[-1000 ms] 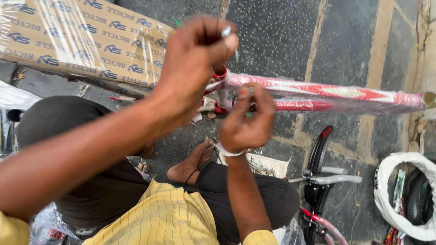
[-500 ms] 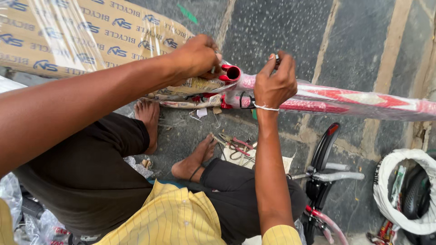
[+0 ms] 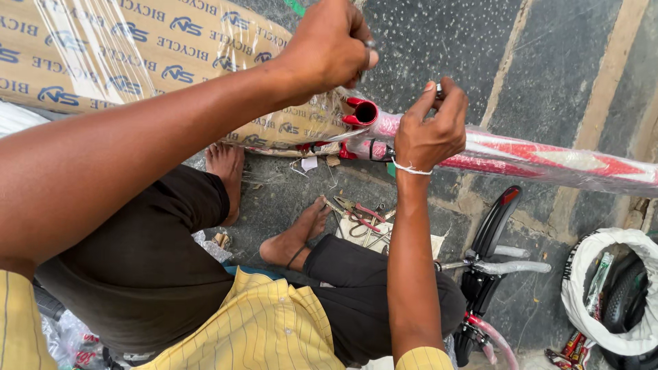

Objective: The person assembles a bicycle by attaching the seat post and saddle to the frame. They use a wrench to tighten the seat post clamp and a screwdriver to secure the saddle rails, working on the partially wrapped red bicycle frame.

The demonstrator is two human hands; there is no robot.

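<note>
A red and white bicycle frame tube [image 3: 548, 157], wrapped in clear plastic, runs from the middle to the right edge. Its open red end [image 3: 364, 113] faces me. My right hand [image 3: 432, 130] rests on the tube just right of that end and pinches a small metal piece between thumb and fingertips. My left hand [image 3: 329, 44] is a closed fist just above and left of the tube's end. A small silvery bit shows at its fingers. Whether it also grips the plastic wrap, I cannot tell.
A plastic-wrapped cardboard box [image 3: 137, 55] lies at the upper left on the stone floor. Pliers and other small tools [image 3: 360, 216] lie on a paper by my bare feet. A black mudguard [image 3: 497, 223] and a white bag [image 3: 603, 274] holding a tyre are at the right.
My left hand has lifted off the tube's end and now hovers above it. My right hand has stayed on the tube, still pinching the small piece.
</note>
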